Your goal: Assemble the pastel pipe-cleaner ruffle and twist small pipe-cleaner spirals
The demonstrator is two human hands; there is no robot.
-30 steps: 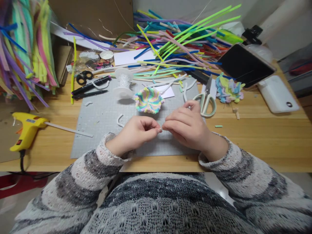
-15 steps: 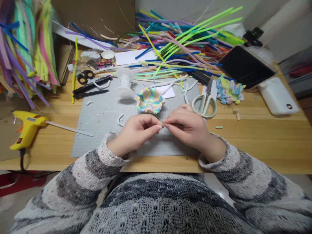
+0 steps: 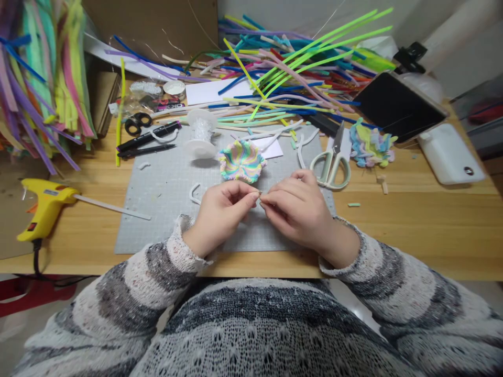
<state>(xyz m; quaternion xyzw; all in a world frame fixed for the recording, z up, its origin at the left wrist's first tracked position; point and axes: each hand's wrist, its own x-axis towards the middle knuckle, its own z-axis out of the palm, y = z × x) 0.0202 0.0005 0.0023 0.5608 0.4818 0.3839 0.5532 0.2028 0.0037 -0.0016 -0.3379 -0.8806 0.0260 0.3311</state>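
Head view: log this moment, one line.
left hand: pinching tiny item, too small to identify | right hand: close beside it, hold unclear | ruffled piece: beyond hands | pale scissors: beyond right hand

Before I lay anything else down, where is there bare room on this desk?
The widest bare patch is tabletop right of the right hand, in front of the white case. A smaller one, with specks, is the mat between the white stick and left hand. Fuzzy stems crowd the back.
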